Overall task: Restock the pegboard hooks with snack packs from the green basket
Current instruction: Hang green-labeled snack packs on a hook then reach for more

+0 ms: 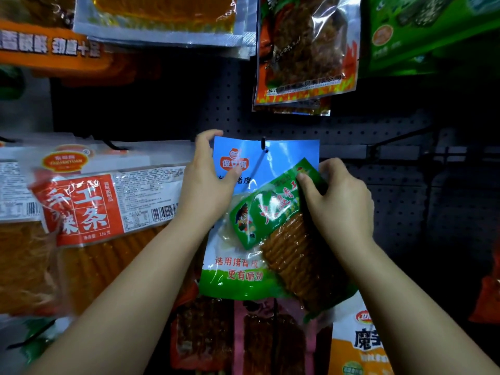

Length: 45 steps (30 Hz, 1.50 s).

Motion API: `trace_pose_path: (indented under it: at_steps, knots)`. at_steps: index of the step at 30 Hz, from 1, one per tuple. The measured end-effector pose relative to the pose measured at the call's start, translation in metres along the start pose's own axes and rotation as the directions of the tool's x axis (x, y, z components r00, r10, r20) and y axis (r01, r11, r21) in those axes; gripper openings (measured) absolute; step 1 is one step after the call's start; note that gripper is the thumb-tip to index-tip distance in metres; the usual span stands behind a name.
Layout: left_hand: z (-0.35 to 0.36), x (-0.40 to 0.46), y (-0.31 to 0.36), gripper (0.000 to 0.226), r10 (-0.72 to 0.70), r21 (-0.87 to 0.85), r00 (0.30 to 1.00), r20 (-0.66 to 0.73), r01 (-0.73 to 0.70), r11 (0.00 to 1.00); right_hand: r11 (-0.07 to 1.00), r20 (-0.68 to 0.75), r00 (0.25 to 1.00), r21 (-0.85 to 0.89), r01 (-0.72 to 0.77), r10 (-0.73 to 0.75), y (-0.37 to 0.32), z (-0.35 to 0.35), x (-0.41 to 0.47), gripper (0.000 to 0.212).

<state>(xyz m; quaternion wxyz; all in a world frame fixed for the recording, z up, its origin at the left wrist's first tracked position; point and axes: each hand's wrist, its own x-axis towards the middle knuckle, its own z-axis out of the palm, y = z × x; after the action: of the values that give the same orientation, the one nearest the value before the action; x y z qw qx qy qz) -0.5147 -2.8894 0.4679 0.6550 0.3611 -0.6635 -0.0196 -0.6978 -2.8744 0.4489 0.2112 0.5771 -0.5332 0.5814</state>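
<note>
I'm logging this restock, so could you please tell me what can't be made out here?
- Green basket: not in the head view.
- Blue pack: its middle is covered by the green pack and both hands, left, right.
- Hook: whether it passes through the blue pack's hole is too small to tell.

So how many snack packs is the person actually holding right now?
2. A blue pack on the hook, pinched at its top corner by the left hand, and a smaller green pack gripped by the right hand.
</note>
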Motion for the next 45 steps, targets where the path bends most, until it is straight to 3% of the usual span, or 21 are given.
trace_pose_path:
  at_steps: [5, 12, 15, 18, 22, 25, 29, 32, 36, 40, 45]
  knots:
    - [-0.007, -0.019, 0.007, 0.066, 0.01, 0.002, 1.0, -0.023, -0.01, 1.0, 1.0, -0.024, 1.0, -0.015, -0.002, 0.001, 0.011, -0.01, -0.01, 0.035]
    - [-0.01, -0.058, 0.027, 0.054, 0.255, 0.174, 0.959, -0.126, -0.232, 0.957, 0.975, -0.031, 0.994, 0.204, -0.092, 0.1, 0.024, -0.029, -0.025, 0.018]
    - [-0.004, -0.066, 0.038, 0.033, 0.22, 0.052, 0.975, 0.015, -0.221, 0.974, 0.945, -0.041, 0.988, 0.302, -0.127, 0.146, 0.029, -0.041, -0.027, 0.017]
    - [0.008, -0.069, 0.051, 0.022, 0.071, -0.213, 0.979, 0.193, -0.028, 0.977, 0.927, -0.076, 0.982, 0.35, -0.138, 0.175, 0.035, -0.054, -0.028, 0.015]
    - [0.029, -0.068, 0.063, 0.047, 0.017, -0.408, 0.899, 0.437, 0.181, 0.895, 0.906, -0.16, 0.955, 0.385, -0.173, 0.25, 0.052, -0.075, -0.027, 0.013]
    - [0.051, -0.075, 0.078, 0.057, 0.109, -0.414, 0.822, 0.559, 0.163, 0.895, 0.897, -0.199, 0.934, 0.394, -0.2, 0.296, 0.066, -0.091, -0.024, 0.013]
    - [0.081, -0.075, 0.095, 0.026, 0.156, -0.293, 0.914, 0.374, -0.043, 0.955, 0.886, -0.157, 0.943, 0.413, -0.208, 0.295, 0.078, -0.11, -0.022, 0.018]
    - [0.095, -0.064, 0.101, 0.014, 0.096, -0.33, 0.955, 0.28, 0.002, 0.944, 0.853, -0.054, 0.969, 0.489, -0.185, 0.241, 0.08, -0.128, -0.016, 0.015]
    - [0.112, -0.05, 0.107, 0.011, 0.09, -0.394, 0.956, 0.279, 0.029, 0.919, 0.866, 0.015, 0.988, 0.479, -0.142, 0.154, 0.078, -0.148, 0.003, 0.033]
    - [0.122, -0.039, 0.118, 0.019, 0.161, -0.451, 0.96, 0.229, -0.042, 0.891, 0.905, -0.097, 0.994, 0.425, -0.001, 0.046, 0.08, -0.159, 0.021, 0.024]
    - [0.122, -0.022, 0.149, 0.004, 0.311, -0.503, 0.939, 0.146, -0.2, 0.841, 0.894, -0.327, 0.943, 0.4, 0.201, -0.065, 0.081, -0.171, 0.038, 0.022]
